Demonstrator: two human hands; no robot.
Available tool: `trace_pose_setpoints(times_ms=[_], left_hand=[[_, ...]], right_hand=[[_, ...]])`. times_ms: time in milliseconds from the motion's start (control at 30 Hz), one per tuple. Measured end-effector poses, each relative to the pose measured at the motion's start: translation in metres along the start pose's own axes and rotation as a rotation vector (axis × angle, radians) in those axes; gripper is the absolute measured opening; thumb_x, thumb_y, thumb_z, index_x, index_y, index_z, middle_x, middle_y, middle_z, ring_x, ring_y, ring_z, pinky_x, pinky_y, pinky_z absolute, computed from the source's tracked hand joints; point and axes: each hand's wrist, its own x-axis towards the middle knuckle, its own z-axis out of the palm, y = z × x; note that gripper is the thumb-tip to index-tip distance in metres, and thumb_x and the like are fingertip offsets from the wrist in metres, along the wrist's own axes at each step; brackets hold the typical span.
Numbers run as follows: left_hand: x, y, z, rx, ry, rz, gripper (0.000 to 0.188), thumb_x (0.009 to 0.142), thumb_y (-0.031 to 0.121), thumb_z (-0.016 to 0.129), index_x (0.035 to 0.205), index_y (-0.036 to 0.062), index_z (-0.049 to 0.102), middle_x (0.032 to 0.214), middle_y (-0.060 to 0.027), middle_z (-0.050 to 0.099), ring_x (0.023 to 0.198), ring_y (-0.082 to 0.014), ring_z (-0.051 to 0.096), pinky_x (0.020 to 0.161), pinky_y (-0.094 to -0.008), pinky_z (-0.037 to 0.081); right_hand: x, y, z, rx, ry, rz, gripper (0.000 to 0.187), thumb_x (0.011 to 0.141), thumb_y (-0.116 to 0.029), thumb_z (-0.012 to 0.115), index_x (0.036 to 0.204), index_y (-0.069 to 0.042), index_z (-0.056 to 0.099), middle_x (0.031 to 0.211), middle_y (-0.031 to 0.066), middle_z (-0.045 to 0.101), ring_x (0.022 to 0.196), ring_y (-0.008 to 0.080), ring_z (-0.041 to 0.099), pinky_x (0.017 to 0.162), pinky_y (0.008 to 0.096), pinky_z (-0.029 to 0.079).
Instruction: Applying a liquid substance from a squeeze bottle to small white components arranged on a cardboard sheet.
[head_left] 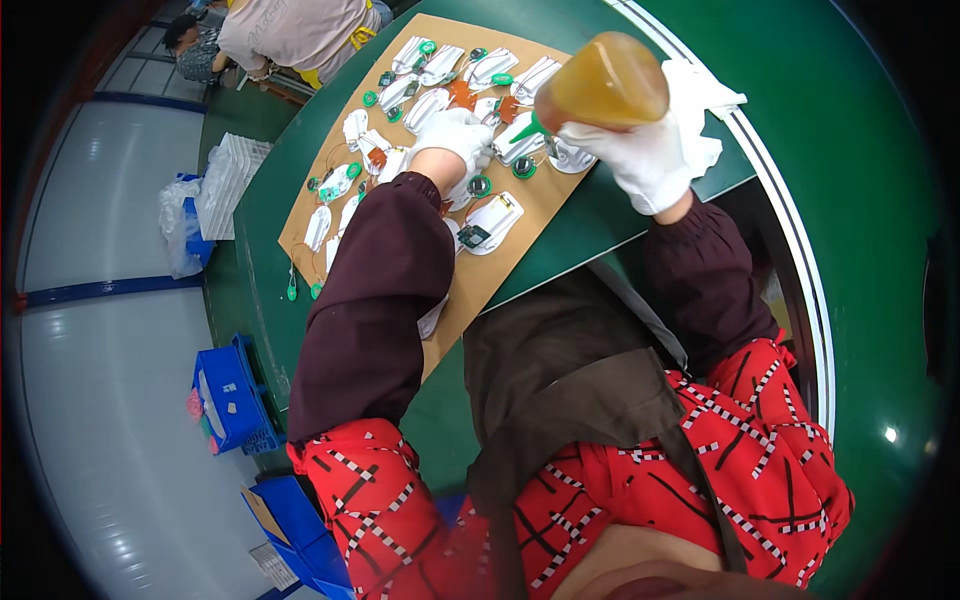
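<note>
My right hand, in a white glove, is closed around a squeeze bottle of amber liquid. The bottle is tipped, its green nozzle pointing down at a white plastic part. Just left of that part, my gloved left hand reaches in among the pieces with its fingers curled; what they pinch is hidden beneath them. Around both hands, white shells with thin wires, green round pieces and small circuit boards lie spread over a brown cardboard sheet.
The cardboard lies on a green table with a white edge strip. A white cloth lies beyond my right hand. Blue bins and stacked white trays stand at left. Other people are at the far left.
</note>
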Motion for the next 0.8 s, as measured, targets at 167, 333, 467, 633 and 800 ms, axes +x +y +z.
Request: trace_pose_setpoints(times_ms=[167, 333, 467, 633, 800], left_hand=[[-0.003, -0.008, -0.01, 0.031, 0.046, 0.029, 0.008, 0.075, 0.005, 0.054, 0.074, -0.0023, 0.058, 0.055, -0.0059, 0.052, 0.045, -0.0141, 0.048, 0.042, -0.0269, 0.037], [0.004, -0.01, -0.008, 0.189, 0.035, 0.049, 0.013, 0.073, 0.008, 0.055, 0.073, -0.0031, 0.061, 0.059, -0.0087, 0.057, 0.047, -0.0147, 0.051, 0.043, -0.027, 0.039], [0.026, -0.031, -0.018, 0.317, 0.058, 0.14, 0.013, 0.071, 0.012, 0.057, 0.075, 0.0001, 0.063, 0.064, -0.0098, 0.06, 0.052, -0.0165, 0.056, 0.048, -0.0288, 0.043], [0.022, -0.026, -0.013, 0.458, 0.1, 0.104, 0.018, 0.07, 0.017, 0.059, 0.08, 0.0034, 0.065, 0.073, -0.0115, 0.064, 0.067, -0.0228, 0.061, 0.059, -0.0313, 0.047], [0.04, -0.039, -0.028, 0.855, -0.047, 0.344, 0.017, 0.071, 0.02, 0.058, 0.075, 0.0055, 0.066, 0.075, -0.013, 0.063, 0.068, -0.0226, 0.061, 0.061, -0.0315, 0.047]], right_hand=[[0.003, 0.011, 0.015, -0.173, -0.053, 0.138, 0.055, 0.064, -0.018, 0.079, 0.109, -0.005, 0.051, 0.097, 0.0066, 0.063, 0.087, 0.0119, 0.06, 0.074, 0.0253, 0.048], [0.005, 0.007, 0.02, -0.334, -0.051, 0.053, 0.058, 0.063, -0.023, 0.079, 0.111, -0.004, 0.051, 0.1, 0.006, 0.062, 0.09, 0.0146, 0.06, 0.078, 0.0268, 0.048], [0.006, 0.008, 0.024, -0.322, -0.066, 0.077, 0.059, 0.063, -0.023, 0.08, 0.111, -0.004, 0.051, 0.101, 0.0062, 0.062, 0.091, 0.0152, 0.06, 0.079, 0.0267, 0.048], [0.001, 0.012, 0.021, -0.363, -0.074, 0.036, 0.059, 0.062, -0.022, 0.08, 0.111, -0.005, 0.051, 0.101, 0.0056, 0.062, 0.091, 0.0148, 0.06, 0.08, 0.0273, 0.048], [-0.001, 0.009, 0.016, -0.192, -0.072, 0.128, 0.059, 0.063, -0.02, 0.08, 0.111, -0.004, 0.051, 0.1, 0.0055, 0.062, 0.088, 0.0133, 0.06, 0.076, 0.0265, 0.049]])
